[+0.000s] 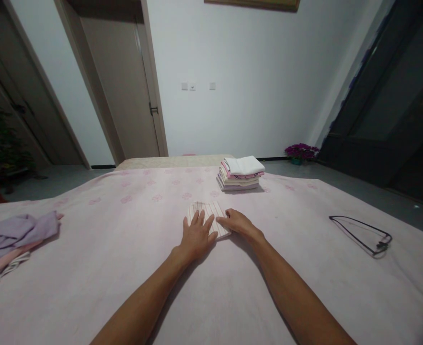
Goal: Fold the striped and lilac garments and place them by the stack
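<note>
I see both palms flat w/ fingers spread, gripping nothing: left hand [196,235] presses the folded striped cloth [209,216] mid-bed, right hand [237,222] touches its right edge; my guess is the folds could spring open if pressure slips. Around, big to small: pink bedsheet [125,268], unfolded clothes heap [13,242] far left, folded stack [240,173] just beyond, wire hanger [362,233] well right; nothing blocks.
</note>
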### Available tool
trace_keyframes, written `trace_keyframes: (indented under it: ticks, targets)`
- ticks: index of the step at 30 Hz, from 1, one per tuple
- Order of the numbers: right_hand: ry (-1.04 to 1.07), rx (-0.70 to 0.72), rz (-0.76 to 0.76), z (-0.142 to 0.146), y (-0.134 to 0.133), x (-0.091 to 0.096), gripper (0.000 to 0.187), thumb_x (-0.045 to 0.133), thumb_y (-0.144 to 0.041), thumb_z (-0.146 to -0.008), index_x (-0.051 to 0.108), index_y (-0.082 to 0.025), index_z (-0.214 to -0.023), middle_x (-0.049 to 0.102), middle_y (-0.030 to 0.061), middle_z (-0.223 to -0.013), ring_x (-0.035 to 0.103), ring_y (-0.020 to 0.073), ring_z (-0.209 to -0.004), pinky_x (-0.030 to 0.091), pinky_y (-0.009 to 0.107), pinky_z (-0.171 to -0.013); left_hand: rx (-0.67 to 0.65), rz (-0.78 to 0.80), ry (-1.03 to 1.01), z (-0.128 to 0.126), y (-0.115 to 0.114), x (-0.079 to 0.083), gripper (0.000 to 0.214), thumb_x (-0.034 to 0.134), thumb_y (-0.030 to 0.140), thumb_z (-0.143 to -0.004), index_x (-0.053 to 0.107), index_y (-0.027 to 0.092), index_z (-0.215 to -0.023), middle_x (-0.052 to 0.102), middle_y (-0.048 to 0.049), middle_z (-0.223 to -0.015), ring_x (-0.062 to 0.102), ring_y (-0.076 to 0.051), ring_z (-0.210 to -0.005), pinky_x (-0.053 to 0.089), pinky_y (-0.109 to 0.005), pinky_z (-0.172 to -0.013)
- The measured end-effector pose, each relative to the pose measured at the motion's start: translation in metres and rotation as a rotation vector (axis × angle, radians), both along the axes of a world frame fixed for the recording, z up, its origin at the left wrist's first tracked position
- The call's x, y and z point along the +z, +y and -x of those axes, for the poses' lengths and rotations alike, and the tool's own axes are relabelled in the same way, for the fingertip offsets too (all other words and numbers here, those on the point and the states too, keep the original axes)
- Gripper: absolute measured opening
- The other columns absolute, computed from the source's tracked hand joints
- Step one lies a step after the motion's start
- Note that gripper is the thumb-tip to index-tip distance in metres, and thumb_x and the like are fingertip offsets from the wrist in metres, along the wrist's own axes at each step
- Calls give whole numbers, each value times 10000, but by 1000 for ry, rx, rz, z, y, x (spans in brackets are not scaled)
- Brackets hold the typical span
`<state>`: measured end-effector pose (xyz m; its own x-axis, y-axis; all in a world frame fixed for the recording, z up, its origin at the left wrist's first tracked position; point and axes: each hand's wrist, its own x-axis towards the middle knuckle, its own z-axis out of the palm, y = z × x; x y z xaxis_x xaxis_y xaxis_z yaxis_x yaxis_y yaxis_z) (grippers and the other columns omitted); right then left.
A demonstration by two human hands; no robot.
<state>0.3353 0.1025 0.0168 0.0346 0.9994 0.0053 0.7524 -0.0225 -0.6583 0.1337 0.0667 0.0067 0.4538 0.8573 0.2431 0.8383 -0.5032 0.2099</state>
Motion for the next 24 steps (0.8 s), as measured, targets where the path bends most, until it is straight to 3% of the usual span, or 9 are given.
trace_keyframes:
  ticks: [5, 9, 15, 20, 24]
  targets:
    - [-111, -54, 36, 7, -2, -2, 365, 727, -501, -738, 661, -185, -908, 698, 78, -871, 618, 208, -772, 357, 274, -629, -29, -1, -6, 13, 29, 6, 535, 469, 512, -959, 500, 271, -1437, 388, -155, -1579, 290, -380, -1477, 184, -694, -1138]
    - [-170, -36, 57, 8, -4, 1, 416, 686, -511, -760, 656, -170, -997, 705, 115, -975, 628, 227, -809, 349, 288, -635, 53, 50, -19, 22, 48, -5, 633, 417, 541, -973, 396, 211, -1512, 304, -181, -1616, 228, -362, -1507, 201, -649, -1155]
    - [-209, -46, -16, 11, -8, 3, 365, 680, -475, -753, 626, -172, -949, 658, 120, -1048, 599, 222, -897, 359, 281, -689, 9, 117, -177, 34, 56, -21, 616, 419, 471, -980, 395, 162, -1513, 319, -165, -1610, 231, -291, -1515, 241, -518, -1201]
    - [-69, -62, -50, 15, -10, -2, 323, 641, -412, -783, 557, -195, -1007, 654, 63, -962, 580, 189, -825, 370, 274, -696, 173, 117, -481, 73, 58, -30, 553, 405, 353, -977, 429, 116, -1477, 465, -159, -1529, 455, -228, -1403, 350, -399, -1173]
    - [211, -50, -175, 23, -2, -7, 323, 652, -368, -761, 522, -210, -1011, 636, 31, -965, 587, 186, -875, 423, 275, -757, 295, 66, -519, 114, 56, -36, 517, 451, 307, -945, 477, 124, -1429, 553, -149, -1437, 556, -231, -1298, 412, -398, -1124]
